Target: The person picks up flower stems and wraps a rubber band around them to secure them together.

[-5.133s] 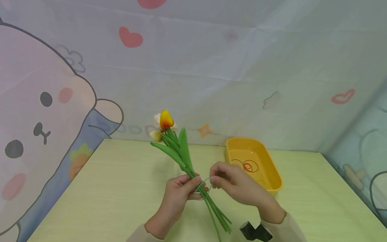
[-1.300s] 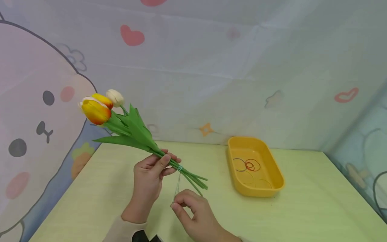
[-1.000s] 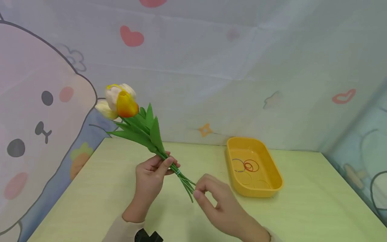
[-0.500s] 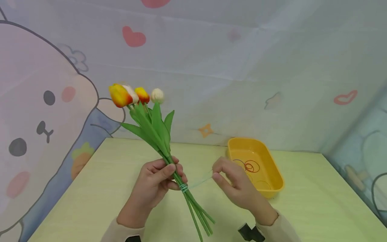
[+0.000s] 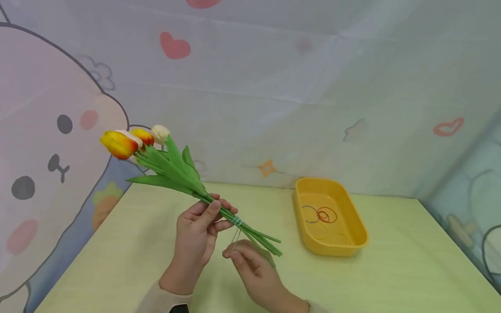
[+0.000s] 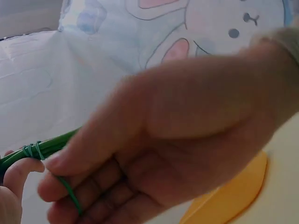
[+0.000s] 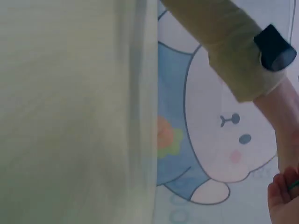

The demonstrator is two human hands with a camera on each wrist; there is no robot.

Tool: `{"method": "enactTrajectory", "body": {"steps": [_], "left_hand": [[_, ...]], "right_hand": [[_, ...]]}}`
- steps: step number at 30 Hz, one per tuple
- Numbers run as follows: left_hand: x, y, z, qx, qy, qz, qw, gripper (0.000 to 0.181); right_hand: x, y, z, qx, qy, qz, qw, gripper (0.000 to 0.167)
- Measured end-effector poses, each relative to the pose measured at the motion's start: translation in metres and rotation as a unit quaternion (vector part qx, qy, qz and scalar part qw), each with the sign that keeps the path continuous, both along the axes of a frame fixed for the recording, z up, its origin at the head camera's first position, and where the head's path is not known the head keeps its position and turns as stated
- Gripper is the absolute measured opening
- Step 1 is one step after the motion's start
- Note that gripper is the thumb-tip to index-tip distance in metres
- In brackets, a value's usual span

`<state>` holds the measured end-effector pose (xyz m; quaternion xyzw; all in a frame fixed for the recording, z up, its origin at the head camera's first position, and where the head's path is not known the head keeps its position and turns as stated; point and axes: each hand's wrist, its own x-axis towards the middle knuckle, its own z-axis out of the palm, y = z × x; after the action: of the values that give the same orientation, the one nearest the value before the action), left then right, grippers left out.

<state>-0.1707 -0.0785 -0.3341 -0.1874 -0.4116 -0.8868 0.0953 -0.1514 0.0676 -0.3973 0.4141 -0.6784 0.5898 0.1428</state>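
Note:
My left hand (image 5: 199, 232) grips a bunch of artificial tulips (image 5: 172, 169) by the green stems, with yellow-orange and white heads leaning to the upper left. A thin green rubber band (image 5: 237, 221) is wound in several turns round the stems, just past the left fingertips. From those turns a stretched loop runs down to my right hand (image 5: 258, 269), which pinches it between thumb and finger under the stem ends. Close up in the left wrist view, the coils of the band (image 6: 32, 150) sit tight on the stems. The right wrist view cuts off most of the work.
A yellow tray (image 5: 356, 243) stands to the right on the light table (image 5: 411, 261). Inside lie several loose rubber bands, among them a red one (image 5: 326, 214). A printed cloth (image 5: 274, 87) with a cartoon bear hangs behind the table.
More turns of the band now circle the stems than about five seconds ago. Since half a second ago, my right hand has swung left and down with the loop, and the bunch has tilted further left.

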Motion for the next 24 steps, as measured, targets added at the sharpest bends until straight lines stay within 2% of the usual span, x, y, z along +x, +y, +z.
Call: {"method": "enactTrajectory", "body": {"steps": [2,4,5,7,9,10,12,15,18,21,24], "left_hand": [[-0.002,0.004,-0.004,-0.038,0.026,0.056,0.9973,0.01],[-0.003,0.006,-0.008,-0.089,0.064,0.112,0.9877,0.007],[-0.005,0.006,-0.01,-0.116,0.087,0.136,0.98,0.006],[-0.007,0.007,-0.014,-0.173,0.141,0.177,0.9588,0.006],[-0.008,0.007,-0.016,-0.217,0.182,0.187,0.9408,0.008],[-0.008,0.008,-0.017,-0.237,0.193,0.183,0.9344,0.009],[-0.007,0.008,-0.017,-0.273,0.201,0.163,0.9266,0.009],[-0.003,0.008,-0.013,-0.31,0.163,0.108,0.9305,0.009],[0.001,0.007,-0.009,-0.313,0.11,0.032,0.9429,0.015],[0.002,0.004,-0.005,-0.292,0.072,-0.034,0.953,0.024],[0.002,-0.001,-0.001,-0.253,0.052,-0.086,0.9623,0.024]], "right_hand": [[0.006,-0.006,0.0,-0.009,0.03,-0.025,0.9992,0.019],[0.01,-0.008,0.004,-0.007,0.039,-0.047,0.9981,0.017],[0.011,-0.007,0.008,-0.002,0.04,-0.052,0.9979,0.017],[0.011,-0.002,0.016,0.013,0.04,-0.062,0.9972,0.016],[0.01,0.007,0.026,0.028,0.043,-0.065,0.9966,0.015],[0.008,0.012,0.031,0.036,0.046,-0.067,0.9961,0.015],[0.004,0.022,0.041,0.051,0.056,-0.063,0.9951,0.016],[0.0,0.037,0.053,0.073,0.064,-0.05,0.9941,0.017],[-0.003,0.049,0.06,0.082,0.052,-0.032,0.9948,0.018],[-0.004,0.057,0.064,0.074,0.045,-0.012,0.9962,0.021],[-0.004,0.061,0.064,0.061,0.044,0.004,0.9971,0.023]]}}
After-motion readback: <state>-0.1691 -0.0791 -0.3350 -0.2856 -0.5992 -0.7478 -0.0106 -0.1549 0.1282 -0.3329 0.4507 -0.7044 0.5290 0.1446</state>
